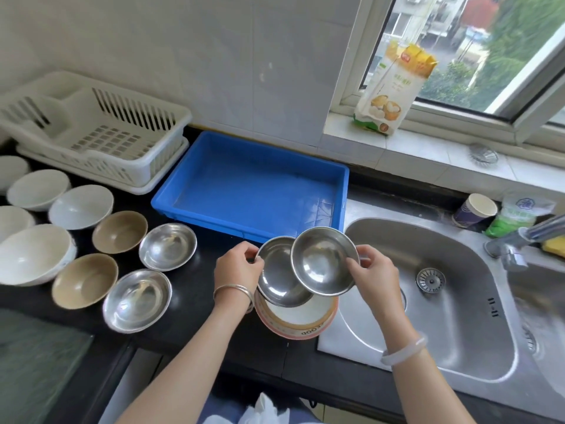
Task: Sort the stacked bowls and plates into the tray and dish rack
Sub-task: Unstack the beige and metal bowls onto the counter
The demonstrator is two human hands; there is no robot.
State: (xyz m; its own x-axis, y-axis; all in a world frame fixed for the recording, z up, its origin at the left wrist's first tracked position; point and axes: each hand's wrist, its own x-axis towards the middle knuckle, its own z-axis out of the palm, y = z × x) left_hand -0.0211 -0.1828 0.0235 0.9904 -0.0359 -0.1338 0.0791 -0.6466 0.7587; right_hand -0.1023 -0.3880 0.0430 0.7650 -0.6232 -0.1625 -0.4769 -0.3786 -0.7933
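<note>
Nothing is sitting yet in the blue tray or the white dish rack left of it. Just in front of the tray, the left hand is pinching one shiny steel bowl and the right hand is gripping another, over a stack of plates; other bowls are lying spread out left of the tray.

We count four steel bowls: one in the left hand, one in the right hand, and two set down on the counter, at and. Beside those stand two tan bowls, at and, and five white bowls that we can see at least in part, at and, the last two cut by the left edge. We also count one blue tray, one white dish rack, one stack of patterned plates whose number we cannot tell, one paper cup and one flour bag.
</note>
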